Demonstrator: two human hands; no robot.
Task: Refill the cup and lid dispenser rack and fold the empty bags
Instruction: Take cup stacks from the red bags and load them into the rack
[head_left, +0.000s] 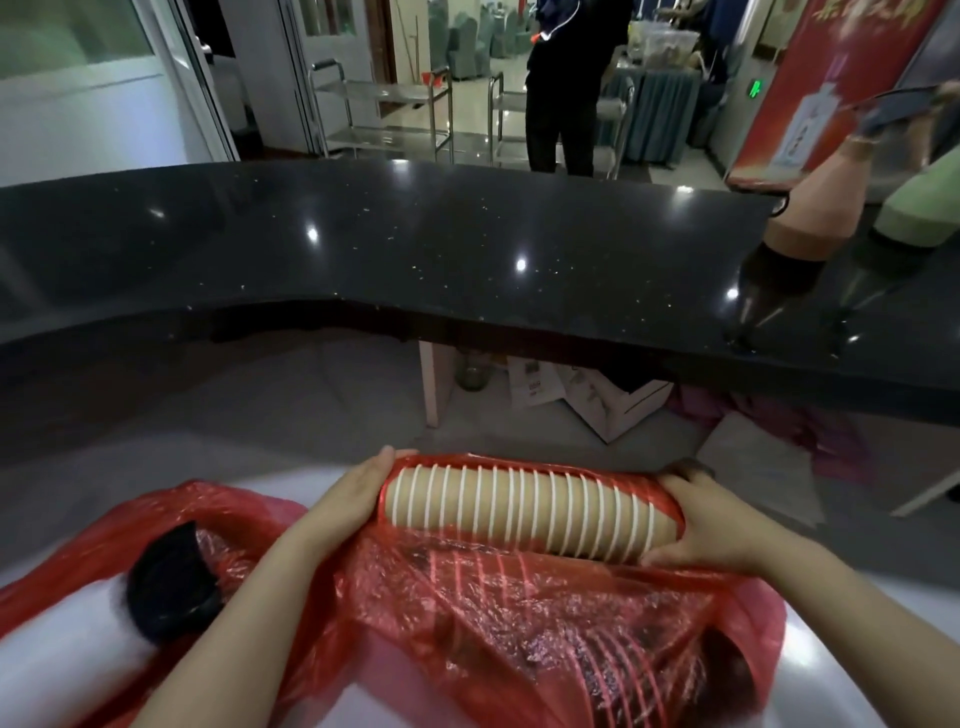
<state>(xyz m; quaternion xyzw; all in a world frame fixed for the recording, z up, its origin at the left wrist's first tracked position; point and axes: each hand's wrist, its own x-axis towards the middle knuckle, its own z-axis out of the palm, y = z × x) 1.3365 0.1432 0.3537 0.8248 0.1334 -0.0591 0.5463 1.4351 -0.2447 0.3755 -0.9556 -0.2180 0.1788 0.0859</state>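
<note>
A long stack of brown paper cups (530, 512) with white rims lies sideways, half out of a red plastic bag (467, 613). My left hand (353, 493) presses flat against the stack's left end. My right hand (711, 525) cups the right end, its fingers curled round it. More cup stacks show through the red plastic lower right (649, 670). A stack of black lids (171, 582) lies at the bag's left side.
The bag rests on a white surface (57, 675). A raised black stone counter (415, 249) curves across in front. Boxes and papers (597, 400) sit on the floor beneath it. A person in dark clothes (566, 83) stands beyond, beside metal trolleys (384, 109).
</note>
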